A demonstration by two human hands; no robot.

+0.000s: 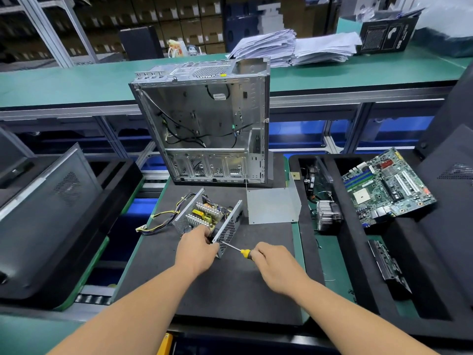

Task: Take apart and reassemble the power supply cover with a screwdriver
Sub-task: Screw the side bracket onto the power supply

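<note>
Green-topped shelving and stacked cartons filled the background, and a dark mat covered the bench in front of the person. On that mat lay the power supply with its top off, heatsinks and a yellow component exposed, and its wire bundle trailing to the left. The left hand gripped the near end of the unit, fingers curled over the edge beside the perforated side plate. The right hand was wrapped round the yellow-and-black handle of the screwdriver, whose shaft ran up and left until its tip met the near corner of the plate, just beside the left fingers. The removed cover, a bent grey sheet, rested on the mat to the right of the supply, well apart from both hands. Behind stood an open computer case. A motherboard lay in a black foam tray on the right. A black box on the far shelf carried white print too small to read.
</note>
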